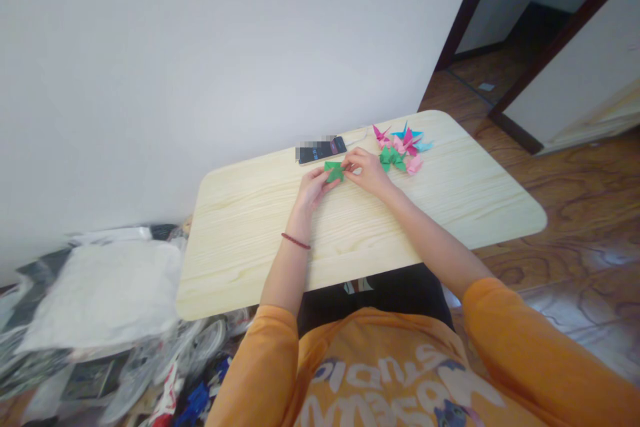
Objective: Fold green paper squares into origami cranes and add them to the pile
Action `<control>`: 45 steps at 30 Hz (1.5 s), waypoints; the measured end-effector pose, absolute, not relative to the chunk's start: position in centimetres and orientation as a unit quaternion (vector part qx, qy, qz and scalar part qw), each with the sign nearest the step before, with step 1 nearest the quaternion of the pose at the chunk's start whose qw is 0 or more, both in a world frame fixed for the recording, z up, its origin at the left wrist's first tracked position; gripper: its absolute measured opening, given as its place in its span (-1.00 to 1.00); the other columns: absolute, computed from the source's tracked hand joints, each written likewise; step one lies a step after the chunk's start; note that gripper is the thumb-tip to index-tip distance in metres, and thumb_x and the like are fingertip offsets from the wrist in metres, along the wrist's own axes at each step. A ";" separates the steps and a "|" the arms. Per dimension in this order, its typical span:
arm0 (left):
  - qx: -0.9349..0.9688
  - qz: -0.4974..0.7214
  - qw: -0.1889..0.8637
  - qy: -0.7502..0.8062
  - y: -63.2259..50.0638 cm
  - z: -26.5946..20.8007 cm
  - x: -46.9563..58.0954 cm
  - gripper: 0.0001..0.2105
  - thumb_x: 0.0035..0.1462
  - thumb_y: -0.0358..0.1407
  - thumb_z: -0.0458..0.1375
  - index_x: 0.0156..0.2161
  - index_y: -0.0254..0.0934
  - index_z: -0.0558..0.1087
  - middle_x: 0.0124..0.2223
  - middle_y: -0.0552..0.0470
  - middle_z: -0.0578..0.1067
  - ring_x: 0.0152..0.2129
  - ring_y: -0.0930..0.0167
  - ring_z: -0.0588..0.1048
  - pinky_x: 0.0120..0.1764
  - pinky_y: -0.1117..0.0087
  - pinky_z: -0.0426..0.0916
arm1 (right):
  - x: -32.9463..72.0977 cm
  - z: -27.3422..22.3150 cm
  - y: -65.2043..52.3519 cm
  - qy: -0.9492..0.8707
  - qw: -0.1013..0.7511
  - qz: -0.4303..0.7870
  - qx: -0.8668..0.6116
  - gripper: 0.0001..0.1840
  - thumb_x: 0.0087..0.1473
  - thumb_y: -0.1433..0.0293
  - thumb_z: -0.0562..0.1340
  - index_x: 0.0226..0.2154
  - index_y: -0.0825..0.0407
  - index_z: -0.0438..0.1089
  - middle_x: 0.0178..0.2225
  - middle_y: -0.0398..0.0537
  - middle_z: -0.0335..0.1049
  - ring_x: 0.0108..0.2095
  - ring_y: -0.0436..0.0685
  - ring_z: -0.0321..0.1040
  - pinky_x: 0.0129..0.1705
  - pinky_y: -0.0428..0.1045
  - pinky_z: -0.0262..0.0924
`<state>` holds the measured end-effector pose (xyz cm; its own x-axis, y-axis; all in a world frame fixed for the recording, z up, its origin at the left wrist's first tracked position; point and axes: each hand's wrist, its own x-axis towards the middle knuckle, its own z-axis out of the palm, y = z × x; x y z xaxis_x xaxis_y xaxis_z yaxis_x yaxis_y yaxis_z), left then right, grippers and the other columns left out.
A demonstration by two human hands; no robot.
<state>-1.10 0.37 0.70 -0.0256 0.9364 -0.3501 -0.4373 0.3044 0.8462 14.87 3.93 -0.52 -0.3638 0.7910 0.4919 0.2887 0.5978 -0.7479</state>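
A small piece of folded green paper [334, 171] is held between both hands, just above the light wood table [240, 227]. My left hand [314, 188] grips its left side and lower edge, thumb against fingers. At its right edge, my right hand [367, 170] pinches the paper with the fingertips, which partly hide that edge. Right of my right hand lies a cluster of folded paper cranes: green ones [393, 159] in front, pink ones [411, 141] behind, and a blue one [404, 131] at the back.
A phone [323, 149] with a lit screen rests near the wall edge of the table, a white cable [357, 139] running from it. A white wall [225, 47] borders the far side. Bags and a white padded package [107, 287] are heaped on the floor at left.
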 end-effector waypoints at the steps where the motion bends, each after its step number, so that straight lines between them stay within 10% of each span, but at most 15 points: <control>1: 0.262 0.527 0.649 0.482 0.4 0.6 -1.1 -0.91 0.03 -0.56 0.21 -0.38 -0.38 0.50 -0.34 0.00 0.58 -0.31 0.46 0.56 0.03 0.29 0.42 | 14.9 -0.5 3.9 -0.776 0.441 0.286 -0.349 -0.90 -0.09 0.54 0.22 -0.44 0.05 0.42 -0.32 -0.08 0.30 -0.42 0.01 0.33 -0.32 -0.01 0.35; 21: 0.352 0.570 0.565 0.481 0.8 -0.6 -0.8 -0.71 -0.30 -0.39 0.44 -0.37 -0.36 0.52 -0.38 0.02 0.58 -0.43 0.42 0.55 -0.14 0.25 0.47 | 14.9 0.4 3.1 -0.796 0.443 0.213 -0.354 -0.82 -0.13 0.62 0.18 -0.49 0.05 0.43 -0.37 -0.09 0.36 -0.44 0.01 0.31 -0.29 -0.03 0.28; 31: 0.431 0.616 0.421 0.508 1.4 -1.3 -1.1 -0.72 -0.26 -0.30 0.42 -0.35 -0.32 0.54 -0.36 -0.01 0.60 -0.40 0.40 0.56 -0.23 0.35 0.46 | 13.9 0.4 3.2 -0.550 0.532 0.522 -0.377 -0.72 -0.20 0.21 0.41 -0.42 0.00 0.45 -0.41 -0.10 0.50 -0.39 0.06 0.43 -0.22 0.04 0.38; 45: 0.375 0.615 0.508 0.473 0.6 -0.4 -0.2 -0.62 -0.38 -0.28 0.46 -0.34 -0.32 0.53 -0.33 0.01 0.60 -0.37 0.40 0.55 -0.20 0.36 0.43 | 14.4 1.5 2.8 -0.430 0.472 0.668 -0.383 -0.60 -0.51 0.34 0.54 -0.51 0.02 0.44 -0.47 -0.22 0.43 -0.39 -0.05 0.38 -0.20 -0.05 0.33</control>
<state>-0.23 0.59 -0.38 -0.2032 0.9789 -0.0195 -0.2711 -0.0371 0.9618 14.40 2.79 1.46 -0.2621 0.9592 -0.1056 -0.3012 -0.1853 -0.9354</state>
